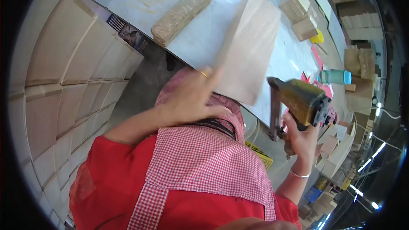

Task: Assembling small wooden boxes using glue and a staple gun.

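Note:
A pale wooden box [249, 51], slightly smeared by motion, lies on the white table [196, 38] with one end over the near edge. My left hand [191, 96] is at its lower left corner, fingers stretched and thumb apart. Whether the fingertips touch the wood I cannot tell. To the right of the box, my right hand [300, 136] grips a yellow and black nail gun [300, 100] by the handle. The gun is held up off the table, apart from the box.
A long tape-wrapped bundle [185, 12] lies left of the box. Small wooden blocks [300, 15], a yellow tape roll [317, 37] and a teal bottle [334, 76] are to the right. Stacked wooden boxes [70, 81] wall off my left side. A yellow crate [260, 155] is under the table.

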Tool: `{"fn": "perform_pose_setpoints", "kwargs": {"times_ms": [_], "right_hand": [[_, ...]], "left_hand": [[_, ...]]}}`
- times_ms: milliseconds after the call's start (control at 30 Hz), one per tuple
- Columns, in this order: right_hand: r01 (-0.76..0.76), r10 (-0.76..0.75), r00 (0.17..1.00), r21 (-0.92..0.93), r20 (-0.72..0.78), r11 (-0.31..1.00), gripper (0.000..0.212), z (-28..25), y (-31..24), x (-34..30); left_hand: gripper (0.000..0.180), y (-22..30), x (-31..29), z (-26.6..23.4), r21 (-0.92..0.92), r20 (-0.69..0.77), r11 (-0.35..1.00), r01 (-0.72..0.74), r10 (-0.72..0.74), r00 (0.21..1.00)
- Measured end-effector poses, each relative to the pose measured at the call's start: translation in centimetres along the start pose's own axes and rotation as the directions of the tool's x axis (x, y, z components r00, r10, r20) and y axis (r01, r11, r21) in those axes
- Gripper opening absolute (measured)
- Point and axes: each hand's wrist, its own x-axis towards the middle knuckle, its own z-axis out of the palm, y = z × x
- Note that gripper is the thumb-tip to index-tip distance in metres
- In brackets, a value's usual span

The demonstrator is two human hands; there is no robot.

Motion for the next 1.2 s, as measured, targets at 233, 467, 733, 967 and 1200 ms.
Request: {"fn": "perform_pose_setpoints", "kwargs": {"times_ms": [233,467,733,967,1200], "right_hand": [[-0.263,0.260,0.953,0.005,-0.156,0.965,0.036,-5.2,3.7,-4.2],[-0.448,0.444,0.893,-0.080,-0.069,0.890,0.031,-6.1,4.7,-5.9],[-0.163,0.164,0.986,-0.071,0.008,0.984,0.036,-5.2,7.1,-5.2],[-0.136,0.140,0.989,-0.085,0.046,0.987,0.033,-4.9,6.7,-3.9],[-0.208,0.208,0.978,0.002,0.027,0.978,0.032,-5.7,6.3,-3.4]], "left_hand": [[0.045,-0.8,11.0,4.6,-0.166,-0.330,0.970,-0.175,0.112,0.937],[0.026,-7.6,24.4,-2.9,0.268,-0.483,0.944,0.194,-0.042,0.875],[0.025,-9.9,25.6,-2.8,0.203,-0.451,0.973,0.108,-0.005,0.893],[0.024,-10.4,24.7,-2.6,0.046,-0.466,0.996,0.082,-0.051,0.883],[0.023,-8.5,23.4,-2.3,0.107,-0.542,0.992,0.070,-0.001,0.840]]}}
